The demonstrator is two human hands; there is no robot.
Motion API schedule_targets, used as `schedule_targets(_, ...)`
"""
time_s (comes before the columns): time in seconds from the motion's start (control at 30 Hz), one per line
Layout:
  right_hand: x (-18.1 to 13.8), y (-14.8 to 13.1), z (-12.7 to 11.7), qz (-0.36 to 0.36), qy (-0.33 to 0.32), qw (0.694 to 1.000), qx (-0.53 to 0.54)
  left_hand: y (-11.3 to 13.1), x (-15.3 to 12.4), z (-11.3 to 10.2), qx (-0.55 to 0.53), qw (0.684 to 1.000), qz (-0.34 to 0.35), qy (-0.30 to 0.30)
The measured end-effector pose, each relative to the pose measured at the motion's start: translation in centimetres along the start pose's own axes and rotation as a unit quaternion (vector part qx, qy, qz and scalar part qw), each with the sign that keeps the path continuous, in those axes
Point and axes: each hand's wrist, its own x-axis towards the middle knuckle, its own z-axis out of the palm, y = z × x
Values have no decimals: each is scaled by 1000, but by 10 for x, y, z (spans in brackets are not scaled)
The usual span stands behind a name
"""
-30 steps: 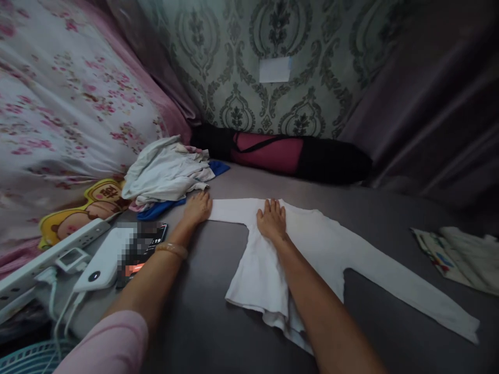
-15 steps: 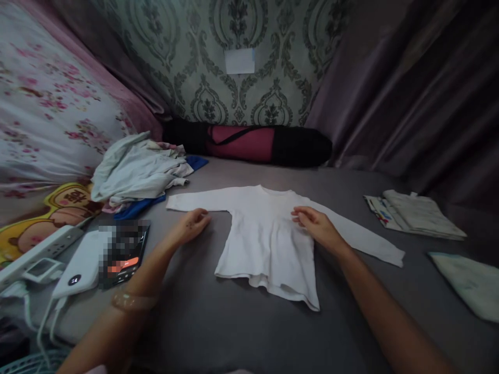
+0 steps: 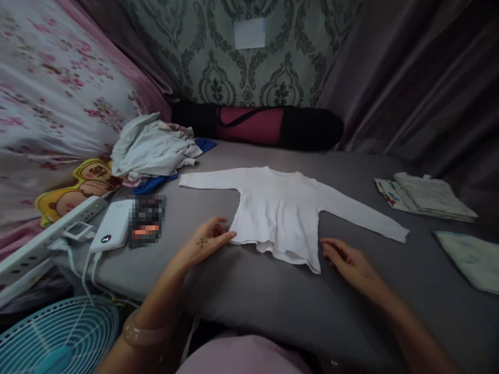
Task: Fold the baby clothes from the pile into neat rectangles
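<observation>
A white long-sleeved shirt (image 3: 278, 202) lies spread on the grey sheet, sleeves stretched to both sides and its hem rippled towards me. At its lower left corner is my left hand (image 3: 206, 240), thumb and fingers apart. The thumb tip meets the hem; I cannot see whether it presses on the cloth. My right hand (image 3: 351, 265) hovers just right of the shirt's lower right side, fingers loosely bent and apart, holding nothing. A small gap separates it from the fabric.
Crumpled clothes (image 3: 152, 148) are heaped at the back left. Folded cloths (image 3: 432, 195) and another folded piece (image 3: 471, 259) lie right. A power strip (image 3: 50, 234), white power bank (image 3: 113, 226), phone (image 3: 147, 221) and blue fan (image 3: 58, 332) are left. A long bag (image 3: 253, 127) lies behind.
Both hands have come down towards me from the shirt's upper part to its lower corners. The view has tilted down, bringing the fan into sight. The shirt's hem looks slightly shifted.
</observation>
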Motion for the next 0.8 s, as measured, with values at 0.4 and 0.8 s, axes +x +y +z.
schedule_targets(0.4,-26,-13,29,-82,60,978,-185,2,-6,21,50,995,57,62)
schedule_targets(0.8,-33,-29,35,2,99,952,-288,-1,-2,33,-66,991,89,75)
